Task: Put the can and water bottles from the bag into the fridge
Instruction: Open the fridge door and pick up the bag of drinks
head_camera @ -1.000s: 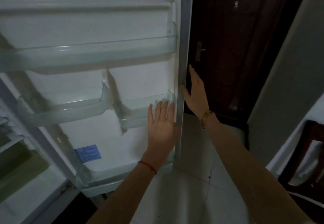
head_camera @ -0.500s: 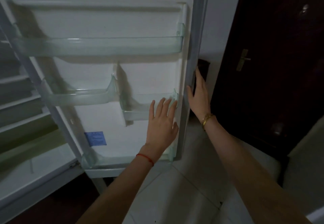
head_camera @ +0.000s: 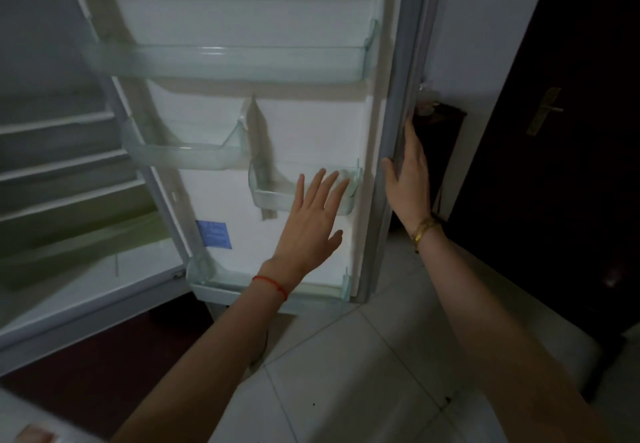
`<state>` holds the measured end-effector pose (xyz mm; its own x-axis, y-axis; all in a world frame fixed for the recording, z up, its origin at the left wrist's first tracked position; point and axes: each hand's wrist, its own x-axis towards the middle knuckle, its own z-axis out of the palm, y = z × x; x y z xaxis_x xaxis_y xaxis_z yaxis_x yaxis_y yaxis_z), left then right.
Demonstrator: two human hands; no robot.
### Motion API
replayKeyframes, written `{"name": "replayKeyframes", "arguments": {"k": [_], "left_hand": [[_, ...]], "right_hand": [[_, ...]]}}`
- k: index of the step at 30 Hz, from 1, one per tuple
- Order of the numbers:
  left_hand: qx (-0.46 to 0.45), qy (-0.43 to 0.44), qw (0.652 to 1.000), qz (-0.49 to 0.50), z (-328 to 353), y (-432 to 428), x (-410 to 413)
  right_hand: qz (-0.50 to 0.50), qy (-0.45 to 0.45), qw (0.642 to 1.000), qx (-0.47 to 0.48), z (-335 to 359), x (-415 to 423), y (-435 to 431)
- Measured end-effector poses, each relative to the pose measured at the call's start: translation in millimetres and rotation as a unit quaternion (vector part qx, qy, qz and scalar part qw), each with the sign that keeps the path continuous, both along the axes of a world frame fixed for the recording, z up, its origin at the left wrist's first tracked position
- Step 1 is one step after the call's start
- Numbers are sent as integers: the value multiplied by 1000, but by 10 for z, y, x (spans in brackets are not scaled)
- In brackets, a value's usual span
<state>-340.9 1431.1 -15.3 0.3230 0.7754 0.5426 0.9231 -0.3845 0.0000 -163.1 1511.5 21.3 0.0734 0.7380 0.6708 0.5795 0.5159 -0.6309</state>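
Observation:
The white fridge door (head_camera: 304,124) stands wide open, with its inner side facing me. My left hand (head_camera: 311,221) lies flat against that inner panel with fingers spread, its fingertips over the small clear bin (head_camera: 273,196). My right hand (head_camera: 408,179) clasps the door's outer edge, thumb on the inner side and fingers behind. Both clear door bins above it, the long top one (head_camera: 225,61) and the middle-left one (head_camera: 183,155), hold nothing. No can, water bottle or bag is in view.
The fridge's inner shelves (head_camera: 62,165) show at the left. A dark wooden door (head_camera: 571,183) with a metal handle (head_camera: 543,110) stands at the right, past a white wall. Pale floor tiles (head_camera: 346,373) lie below.
The fridge door has swung further to the right, and more of the inner shelves shows at the left. Both hands have stayed on the door.

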Motion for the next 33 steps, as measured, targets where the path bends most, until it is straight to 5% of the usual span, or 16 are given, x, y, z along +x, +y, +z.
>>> {"name": "replayKeyframes", "arguments": {"k": [13,21,33], "left_hand": [[-10,-161,985,60,44,-734,-475],[-33,-237,967,85,-8,-1547,-1104],[-39,-305,921,240,-199,-3055,-2359]], "right_hand": [[11,-18,999,46,-81,-187,-607],[138,-77,987,0,-187,-878,-1222],[344,-184,914,-113,-475,-2344,-2180]]}}
